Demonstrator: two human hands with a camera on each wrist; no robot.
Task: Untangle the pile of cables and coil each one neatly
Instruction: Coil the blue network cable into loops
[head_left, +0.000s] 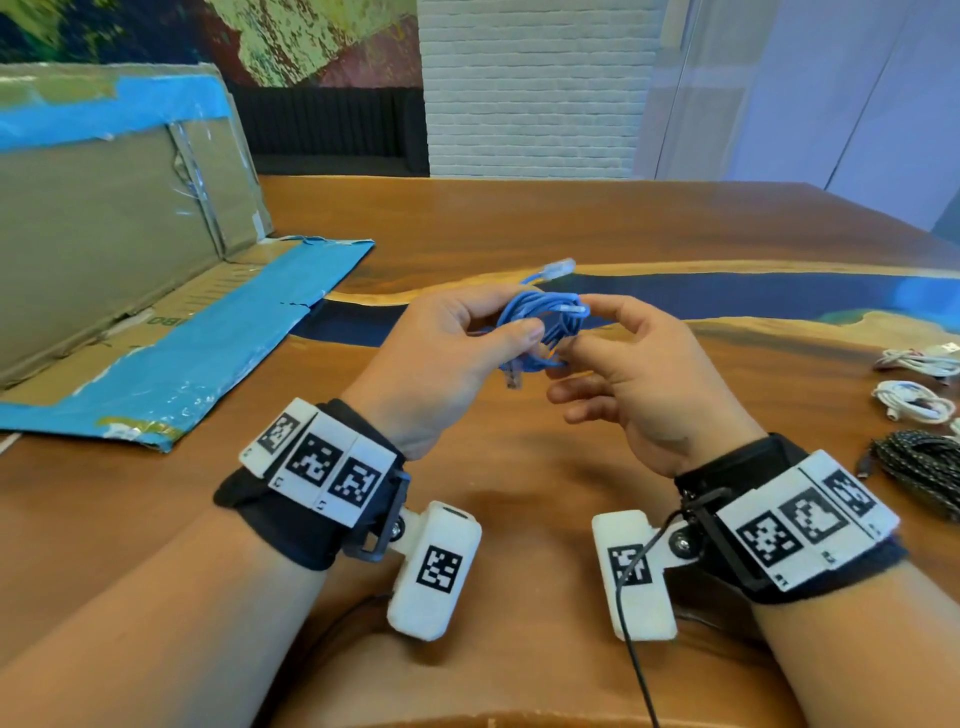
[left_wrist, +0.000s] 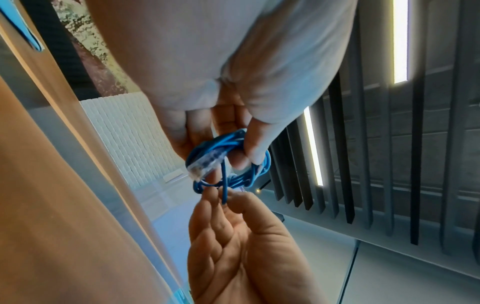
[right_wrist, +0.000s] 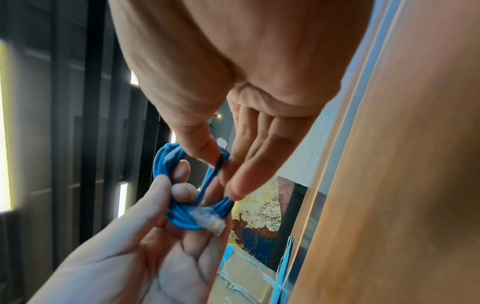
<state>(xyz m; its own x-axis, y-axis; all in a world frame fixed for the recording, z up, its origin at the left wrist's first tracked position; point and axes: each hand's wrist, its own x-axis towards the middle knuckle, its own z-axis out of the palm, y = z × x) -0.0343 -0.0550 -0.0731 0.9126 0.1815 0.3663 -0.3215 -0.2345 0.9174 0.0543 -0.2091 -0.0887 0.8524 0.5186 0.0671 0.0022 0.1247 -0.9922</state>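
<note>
A blue network cable (head_left: 550, 322) is wound into a small coil and held above the wooden table (head_left: 519, 228). My left hand (head_left: 514, 332) grips the coil's left side, thumb on top. My right hand (head_left: 584, 327) pinches a strand on the coil's right side between thumb and forefinger. One clear plug (head_left: 558, 268) sticks up behind the coil, another (head_left: 514, 376) hangs below. In the left wrist view the coil (left_wrist: 249, 176) sits in my left fingers (left_wrist: 246, 148) with a plug (left_wrist: 202, 167) pointing down-left. The right wrist view shows my thumb (right_wrist: 202, 150) pressing a blue strand (right_wrist: 207, 181).
A flattened cardboard box (head_left: 130, 249) with blue tape lies at the left. At the right edge lie two coiled white cables (head_left: 919, 361) (head_left: 914, 400) and a black braided cable (head_left: 924, 462). A dark blue resin strip (head_left: 727, 296) crosses the tabletop.
</note>
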